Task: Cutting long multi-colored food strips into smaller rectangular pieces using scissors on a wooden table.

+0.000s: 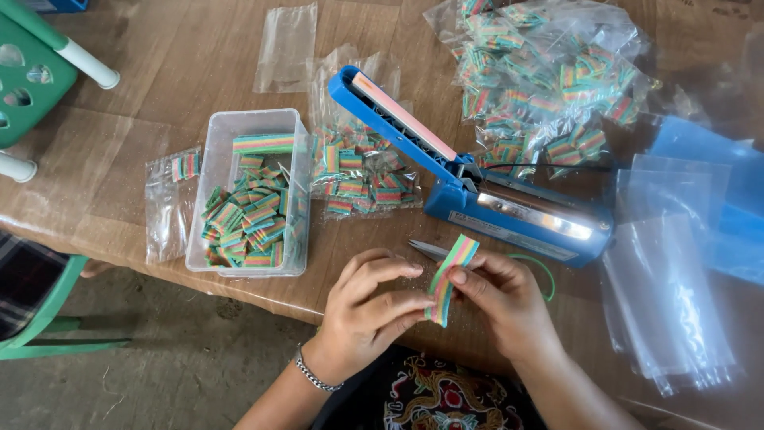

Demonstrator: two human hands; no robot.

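Note:
Both my hands hold one rainbow-striped candy strip (448, 275) upright over the near table edge. My left hand (368, 306) pinches its lower end, and my right hand (501, 295) grips its middle with thumb and fingers. Just behind the strip lie scissors (428, 250), partly hidden by my hands. A blue heat sealer (477, 179) with its arm raised stands right behind them. To the left, a clear plastic box (219, 131) holds several cut striped candy pieces (248, 223).
Filled clear bags of candy pieces lie behind the sealer (362, 179) and at the back right (549, 87). Empty clear bags (672, 295) are stacked at the right. A small bag (171, 203) lies left of the box. Green chairs (32, 76) stand at the left.

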